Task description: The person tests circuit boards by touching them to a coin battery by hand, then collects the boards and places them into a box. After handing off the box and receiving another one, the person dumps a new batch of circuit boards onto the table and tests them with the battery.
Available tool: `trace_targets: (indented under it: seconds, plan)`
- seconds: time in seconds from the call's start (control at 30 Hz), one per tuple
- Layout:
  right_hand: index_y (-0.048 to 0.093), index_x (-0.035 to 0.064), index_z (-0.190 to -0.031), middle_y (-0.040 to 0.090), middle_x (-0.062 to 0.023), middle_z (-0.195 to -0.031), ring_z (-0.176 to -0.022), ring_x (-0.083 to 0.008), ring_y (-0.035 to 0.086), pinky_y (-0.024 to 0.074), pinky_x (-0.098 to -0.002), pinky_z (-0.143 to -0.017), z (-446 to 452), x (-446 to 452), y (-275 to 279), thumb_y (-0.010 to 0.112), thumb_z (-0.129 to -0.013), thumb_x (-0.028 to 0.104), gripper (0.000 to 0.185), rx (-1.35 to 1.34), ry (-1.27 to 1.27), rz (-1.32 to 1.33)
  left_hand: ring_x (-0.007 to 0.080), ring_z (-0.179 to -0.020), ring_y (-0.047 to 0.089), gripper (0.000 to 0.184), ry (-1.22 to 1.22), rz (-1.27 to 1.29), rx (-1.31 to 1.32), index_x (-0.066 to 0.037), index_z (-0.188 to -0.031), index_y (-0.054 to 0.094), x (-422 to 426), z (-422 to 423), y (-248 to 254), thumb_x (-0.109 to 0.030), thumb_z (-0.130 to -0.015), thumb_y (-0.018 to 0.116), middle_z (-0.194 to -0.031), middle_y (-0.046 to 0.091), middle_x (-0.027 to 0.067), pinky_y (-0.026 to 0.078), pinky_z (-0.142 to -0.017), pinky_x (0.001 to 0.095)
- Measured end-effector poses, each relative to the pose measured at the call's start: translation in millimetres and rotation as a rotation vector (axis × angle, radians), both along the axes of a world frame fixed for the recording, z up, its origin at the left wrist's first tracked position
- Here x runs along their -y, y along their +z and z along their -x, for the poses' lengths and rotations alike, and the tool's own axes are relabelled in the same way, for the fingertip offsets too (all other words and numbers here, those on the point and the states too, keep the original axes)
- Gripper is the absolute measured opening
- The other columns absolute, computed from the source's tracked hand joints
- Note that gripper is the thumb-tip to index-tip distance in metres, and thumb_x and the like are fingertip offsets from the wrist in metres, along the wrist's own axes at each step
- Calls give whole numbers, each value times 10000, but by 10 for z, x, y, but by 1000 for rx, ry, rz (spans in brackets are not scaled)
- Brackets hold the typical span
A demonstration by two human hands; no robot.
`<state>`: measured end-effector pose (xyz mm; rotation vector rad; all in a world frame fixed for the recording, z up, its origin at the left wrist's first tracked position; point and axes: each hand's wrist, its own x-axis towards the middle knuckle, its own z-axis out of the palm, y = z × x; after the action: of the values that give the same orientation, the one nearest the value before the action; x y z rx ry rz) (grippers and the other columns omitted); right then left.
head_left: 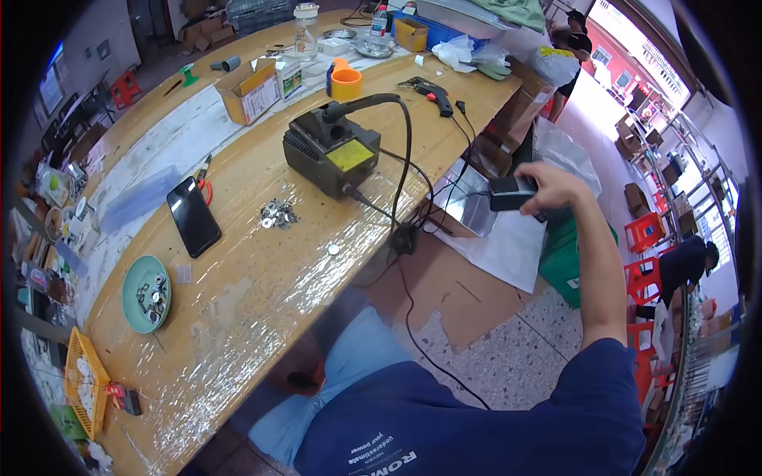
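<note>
My right hand [556, 189] is stretched out past the table's right edge. Its thumb and fingers are closed round the end of a black box-shaped object [508, 194], whose exact kind I cannot make out. Below that object are a shallow clear-and-silver tray [475, 208] and a white sheet [508, 258]. A green bag or bin [562, 262] stands beneath my forearm. My left hand is not in view. On the table nearby sits a soldering station [317, 159] with a yellow sponge [350, 155] and a black cable.
A phone [193, 216], a heap of small metal discs [279, 213] and a green dish [133, 305] of metal parts lie on the table [262, 293]. Farther back are a black glue gun [432, 95], an orange tape roll [346, 83] and an open carton [248, 94]. Cables hang off the edge.
</note>
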<state>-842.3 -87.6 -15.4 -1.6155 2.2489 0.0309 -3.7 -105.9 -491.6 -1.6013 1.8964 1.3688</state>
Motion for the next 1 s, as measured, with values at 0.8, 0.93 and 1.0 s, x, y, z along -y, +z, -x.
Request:
trace_targets:
  seconds: [0.8,0.93,1.0]
  plan:
    - [606,55,-1388,664,-104,-1170,-1116,-252,644,500,-354,-1040,92,570,2039,857,-675,115,758,-339,174,602,221,-774,763,387,116,236,-12,-8,-1040,779,276,169,-86,-330,-843,862,-821,784,129,591,-682,364]
    - [607,54,-1383,683,-152,-1150,-1098,-283,667,502,-359,-1010,-41,737,1790,850,-723,191,716,-471,81,732,220,-771,762,380,137,270,-26,-7,-1037,779,304,244,-100,-326,-846,859,-818,783,129,590,-680,365]
    - [622,29,-1358,696,-171,-1141,-1082,-299,681,509,-375,-1008,22,897,1653,859,-725,192,696,-444,86,752,220,-770,761,377,149,288,-30,-7,-1036,779,325,271,-79,-324,-847,857,-817,783,129,590,-679,365]
